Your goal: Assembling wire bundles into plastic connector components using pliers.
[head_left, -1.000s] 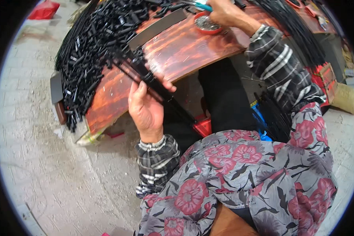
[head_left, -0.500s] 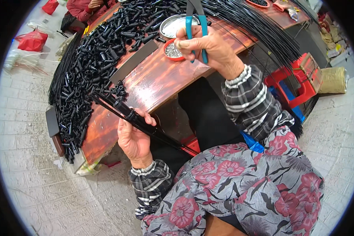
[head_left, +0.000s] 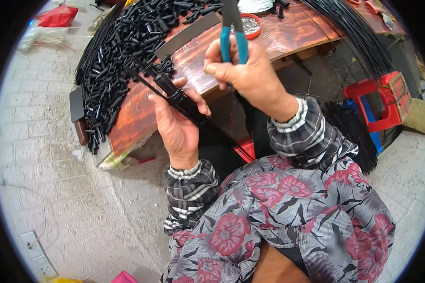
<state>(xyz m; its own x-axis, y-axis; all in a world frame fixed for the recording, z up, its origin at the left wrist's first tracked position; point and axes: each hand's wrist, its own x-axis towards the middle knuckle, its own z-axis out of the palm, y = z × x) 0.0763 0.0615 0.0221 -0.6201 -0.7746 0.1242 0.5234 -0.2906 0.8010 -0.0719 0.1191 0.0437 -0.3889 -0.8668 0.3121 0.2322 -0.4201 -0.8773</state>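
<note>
My left hand point(head_left: 180, 134) is closed around a bundle of thin black rods point(head_left: 219, 139) with a ribbed black plastic sleeve point(head_left: 166, 86) near its upper end. The bundle slants from the table's edge down toward my lap. My right hand point(head_left: 255, 78) grips pliers with teal handles point(head_left: 241, 48), held up above the table's front edge. Their dark jaws point away from me and run out of the top of the view. The pliers are apart from the rods. Just past the left fingers, a small cluster of black plastic pieces point(head_left: 165, 64) lies on the table.
A heap of black plastic tubes point(head_left: 113, 70) covers the left of the reddish wooden table point(head_left: 132, 111), behind a grey strip point(head_left: 189, 35). A red dish of small metal pieces point(head_left: 251, 26) stands beyond the pliers. Long black rods point(head_left: 359, 37) overhang at right, above a red stool point(head_left: 380, 106).
The view has shifted, so the table sits higher and further right. My right hand with the pliers has come down nearer to my left hand. Both hands keep their hold.
</note>
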